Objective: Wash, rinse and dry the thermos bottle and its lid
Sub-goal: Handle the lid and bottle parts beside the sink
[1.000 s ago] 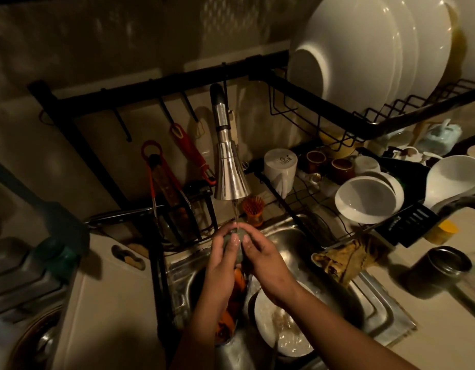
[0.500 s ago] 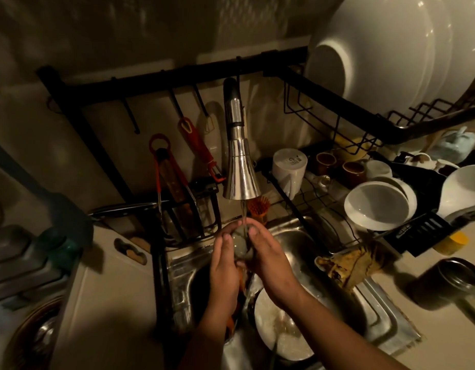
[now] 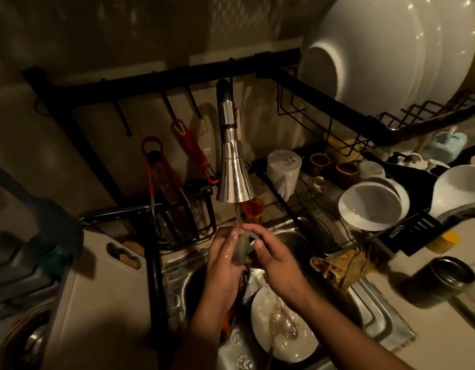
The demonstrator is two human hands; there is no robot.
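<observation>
My two wet hands meet over the sink (image 3: 183,265), under a thin stream of water. My left hand (image 3: 222,260) and right hand (image 3: 273,265) both curl around the lid (image 3: 241,249), a small, smooth, grey-green piece with a rounded, cap-like shape; it sits between my palms, directly beneath the stream. I judge this to be the rinsing of the lid. The next move probably calls for turning it so water reaches every side, with a firm hold, since the wet surface looks slippery.

Below my wrists, in the steel basin, lies a white plate (image 3: 281,332), glossy and wet with residue. To my right, a crumpled yellowish cloth (image 3: 343,265) drapes over the sink's edge. Further right on the pale counter lies a dark metal cylinder (image 3: 441,279) on its side with its mouth open, perhaps the thermos bottle; I cannot be sure.

Above my hands hangs the faucet (image 3: 234,180), a polished, flared chrome cone. Behind it stands a black wire rack (image 3: 337,92) holding large glossy white plates, bowls and mugs.
</observation>
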